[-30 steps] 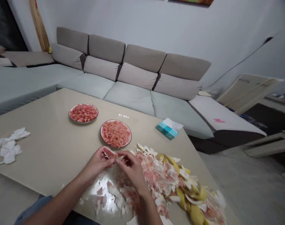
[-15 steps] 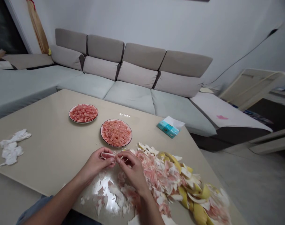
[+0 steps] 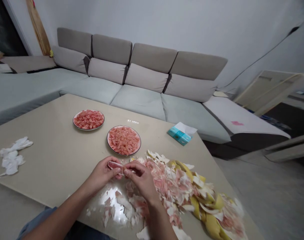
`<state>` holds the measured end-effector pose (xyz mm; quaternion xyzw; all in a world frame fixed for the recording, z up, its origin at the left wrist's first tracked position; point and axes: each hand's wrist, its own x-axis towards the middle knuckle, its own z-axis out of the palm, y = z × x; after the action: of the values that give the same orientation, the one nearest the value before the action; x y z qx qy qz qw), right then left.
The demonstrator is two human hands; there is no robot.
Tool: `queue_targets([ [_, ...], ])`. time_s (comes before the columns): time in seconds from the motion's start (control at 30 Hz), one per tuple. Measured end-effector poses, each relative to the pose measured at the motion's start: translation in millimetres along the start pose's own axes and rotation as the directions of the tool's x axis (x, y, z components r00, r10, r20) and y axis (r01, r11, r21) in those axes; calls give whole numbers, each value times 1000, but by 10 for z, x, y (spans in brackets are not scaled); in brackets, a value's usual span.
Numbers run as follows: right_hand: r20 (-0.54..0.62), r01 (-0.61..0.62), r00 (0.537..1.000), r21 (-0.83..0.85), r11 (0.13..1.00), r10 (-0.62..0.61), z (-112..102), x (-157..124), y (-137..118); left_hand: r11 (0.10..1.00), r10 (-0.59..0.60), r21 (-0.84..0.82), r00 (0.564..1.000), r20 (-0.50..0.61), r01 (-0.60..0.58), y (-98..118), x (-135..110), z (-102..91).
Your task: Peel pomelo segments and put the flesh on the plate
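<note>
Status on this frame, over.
Left hand and right hand pinch one pink fruit segment. Peel pile by right hand, plates beyond. Nothing in the way.

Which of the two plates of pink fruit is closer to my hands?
The right-hand plate, just beyond the left hand and right hand pinching a fruit piece. The other plate sits farther back and to the left.

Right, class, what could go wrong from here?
The fruit segment, pinched between the fingers of the left hand and right hand, could crush and drip onto the table if squeezed hard. The peel pile reaches the table's right edge, so scraps may slide off. Scraps lie close to the nearer plate and might get into the peeled fruit.
</note>
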<state>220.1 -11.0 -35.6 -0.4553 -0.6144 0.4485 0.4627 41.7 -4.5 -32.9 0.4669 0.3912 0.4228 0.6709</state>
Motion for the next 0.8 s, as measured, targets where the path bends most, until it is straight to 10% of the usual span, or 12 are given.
queue_targets([
  [0.53, -58, 100, 993, -101, 990, -106, 17, -23, -57, 999, 38, 26, 999, -6, -38, 42, 11, 16],
  [0.8, -47, -8, 999, 123, 992, 14, 37, -10, 37, 1000, 16, -24, 1000, -9, -16, 51, -19, 39],
])
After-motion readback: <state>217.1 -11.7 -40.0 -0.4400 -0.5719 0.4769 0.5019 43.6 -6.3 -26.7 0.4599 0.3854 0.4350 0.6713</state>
